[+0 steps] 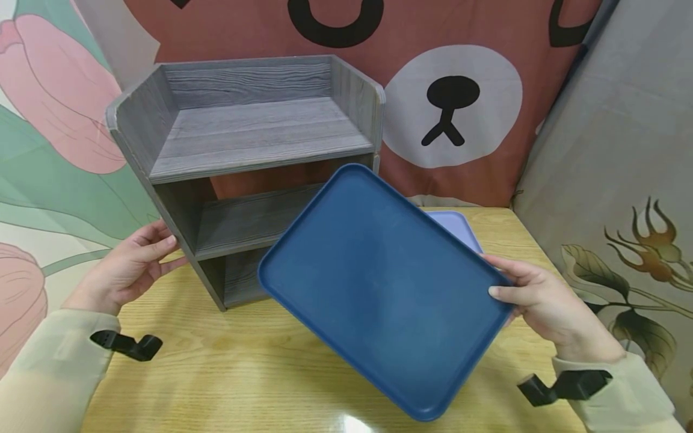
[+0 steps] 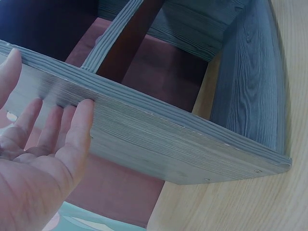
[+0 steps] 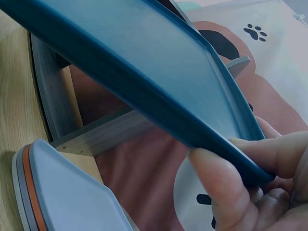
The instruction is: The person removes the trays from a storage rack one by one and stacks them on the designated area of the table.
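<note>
A blue rectangular tray [image 1: 384, 288] hangs tilted in front of a grey wood-grain shelf [image 1: 265, 135], hiding part of its right side. My right hand [image 1: 533, 294] pinches the tray by its right corner, thumb on the upper face; the right wrist view shows the same grip on the tray [image 3: 159, 62]. My left hand [image 1: 135, 261] touches the outside of the shelf's left side panel with its fingertips. In the left wrist view the fingers of that hand [image 2: 43, 149] are fairly straight against the panel [image 2: 144, 134].
A stack of trays, a pale lilac one [image 3: 72, 192] on top and an orange one [image 3: 33, 192] beneath, lies on the wooden table [image 1: 216, 373] right of the shelf. Behind hangs a cloth with a bear face [image 1: 455, 138]; a patterned curtain [image 1: 612, 180] borders the right.
</note>
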`<action>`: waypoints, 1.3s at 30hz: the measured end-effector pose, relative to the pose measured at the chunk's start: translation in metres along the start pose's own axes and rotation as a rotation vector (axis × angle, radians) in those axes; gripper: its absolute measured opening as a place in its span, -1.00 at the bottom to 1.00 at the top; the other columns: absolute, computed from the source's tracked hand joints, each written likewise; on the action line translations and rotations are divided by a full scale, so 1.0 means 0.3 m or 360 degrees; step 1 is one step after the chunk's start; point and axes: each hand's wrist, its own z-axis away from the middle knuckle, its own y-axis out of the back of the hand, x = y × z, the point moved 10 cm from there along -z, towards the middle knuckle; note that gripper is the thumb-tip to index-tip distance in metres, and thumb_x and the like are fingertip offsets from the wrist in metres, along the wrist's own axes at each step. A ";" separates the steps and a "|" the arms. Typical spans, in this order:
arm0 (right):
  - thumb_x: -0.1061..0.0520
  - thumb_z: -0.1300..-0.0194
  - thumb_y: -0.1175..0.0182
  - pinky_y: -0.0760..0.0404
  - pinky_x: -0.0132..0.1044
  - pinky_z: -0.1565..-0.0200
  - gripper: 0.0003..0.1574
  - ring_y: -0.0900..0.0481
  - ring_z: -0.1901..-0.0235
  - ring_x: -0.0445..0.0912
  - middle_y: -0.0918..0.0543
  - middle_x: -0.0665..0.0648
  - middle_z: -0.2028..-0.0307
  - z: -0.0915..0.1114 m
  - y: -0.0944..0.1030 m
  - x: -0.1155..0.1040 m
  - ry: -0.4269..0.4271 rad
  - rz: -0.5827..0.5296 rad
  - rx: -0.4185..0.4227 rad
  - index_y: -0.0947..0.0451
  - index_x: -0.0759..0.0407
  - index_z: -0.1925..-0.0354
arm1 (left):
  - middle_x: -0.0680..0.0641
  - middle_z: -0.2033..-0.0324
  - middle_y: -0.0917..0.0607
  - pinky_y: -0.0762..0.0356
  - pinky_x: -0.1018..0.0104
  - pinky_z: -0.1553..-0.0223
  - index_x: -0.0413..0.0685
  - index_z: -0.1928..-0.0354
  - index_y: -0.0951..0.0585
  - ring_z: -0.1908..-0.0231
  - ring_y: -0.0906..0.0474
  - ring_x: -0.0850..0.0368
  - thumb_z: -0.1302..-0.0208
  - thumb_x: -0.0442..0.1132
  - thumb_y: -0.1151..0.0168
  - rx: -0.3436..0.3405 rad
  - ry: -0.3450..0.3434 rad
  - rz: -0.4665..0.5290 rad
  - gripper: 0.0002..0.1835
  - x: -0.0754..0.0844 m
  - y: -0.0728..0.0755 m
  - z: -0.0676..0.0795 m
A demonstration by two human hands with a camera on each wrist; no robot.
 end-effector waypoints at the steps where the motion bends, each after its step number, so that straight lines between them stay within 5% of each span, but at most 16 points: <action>1: 0.57 -0.31 0.07 -0.67 -0.20 0.52 -0.24 -0.72 0.35 -0.04 -0.67 0.00 0.01 0.002 0.002 0.000 -0.0001 -0.0001 -0.0004 -0.53 -0.13 -0.20 | 0.01 -0.09 -0.54 -0.60 0.23 0.00 -0.01 -0.33 -0.36 -0.05 -0.56 0.17 -0.47 -0.48 0.14 0.0000 -0.0001 0.0000 -0.54 0.000 0.000 0.000; 39: 0.62 -0.34 0.20 -0.70 -0.18 0.40 -0.20 -0.73 0.33 0.07 -0.67 0.11 0.00 0.105 0.142 -0.037 0.0095 -0.0193 0.0054 -0.44 -0.04 -0.29 | 0.03 -0.07 -0.55 -0.61 0.23 0.02 0.03 -0.31 -0.39 -0.02 -0.58 0.18 -0.45 -0.47 0.10 0.0058 0.0026 -0.0012 -0.54 -0.006 0.009 -0.001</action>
